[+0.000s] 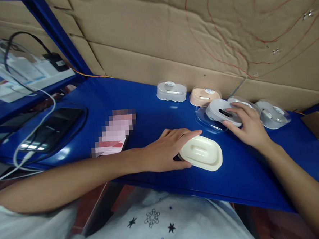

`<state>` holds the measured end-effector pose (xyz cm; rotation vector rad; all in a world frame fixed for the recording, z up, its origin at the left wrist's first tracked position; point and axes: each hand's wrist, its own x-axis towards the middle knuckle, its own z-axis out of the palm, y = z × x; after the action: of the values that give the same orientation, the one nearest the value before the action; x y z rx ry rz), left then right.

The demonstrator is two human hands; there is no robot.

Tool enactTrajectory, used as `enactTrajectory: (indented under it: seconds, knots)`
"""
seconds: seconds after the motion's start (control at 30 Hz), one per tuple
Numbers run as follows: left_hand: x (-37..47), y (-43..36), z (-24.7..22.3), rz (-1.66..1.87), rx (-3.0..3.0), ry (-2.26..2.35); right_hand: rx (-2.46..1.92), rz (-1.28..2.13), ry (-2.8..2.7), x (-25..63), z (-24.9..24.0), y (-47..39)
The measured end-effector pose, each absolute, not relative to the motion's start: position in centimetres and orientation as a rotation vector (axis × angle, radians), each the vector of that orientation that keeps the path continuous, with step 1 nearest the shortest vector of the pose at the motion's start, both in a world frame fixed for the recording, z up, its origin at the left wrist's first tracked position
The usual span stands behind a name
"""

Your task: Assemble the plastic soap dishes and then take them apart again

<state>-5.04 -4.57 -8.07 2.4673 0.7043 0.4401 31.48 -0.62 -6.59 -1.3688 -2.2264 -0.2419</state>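
Observation:
A cream oval plastic tray (198,151) with a raised rounded bar in its middle lies on the blue table. My left hand (169,149) holds it by its left end, one finger along the far edge and another at the near edge. To the right, my right hand (247,125) grips a pale grey oval plastic piece (218,110) with a dark opening, tilted over a clear plastic cover (206,120). Behind stand a grey oval case (172,91) and a peach oval case (201,97) under clear covers. Another grey case (272,116) sits right of my right hand.
A phone with a pink, blurred screen (114,133) lies left of my left hand. Further left are a dark tablet-like device (53,127), a white cable (44,121) and a black adapter (55,61). Cardboard (143,37) lines the back; an open box (318,126) stands right.

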Motion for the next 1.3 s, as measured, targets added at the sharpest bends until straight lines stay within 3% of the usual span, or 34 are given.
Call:
enactTrajectory:
  seconds: [0.33,0.73,0.97,1.3]
  knots:
    - [-5.0,-4.6,-7.7,0.396,2.63,0.553,-1.455,-0.288,-2.265,30.8,-6.6,-1.2]
    - [-4.9,-5.1,-7.8,0.472,2.727,0.532,-1.113,0.405,-2.378,28.2,-6.2,-3.3]
    - [-5.0,-5.0,-7.7,0.458,2.741,0.476,-1.315,0.015,-2.251,29.2,-7.2,-1.7]
    - [-5.0,-5.0,-7.8,0.44,2.758,0.465,-1.497,-0.152,-2.213,29.0,-7.8,-2.2]
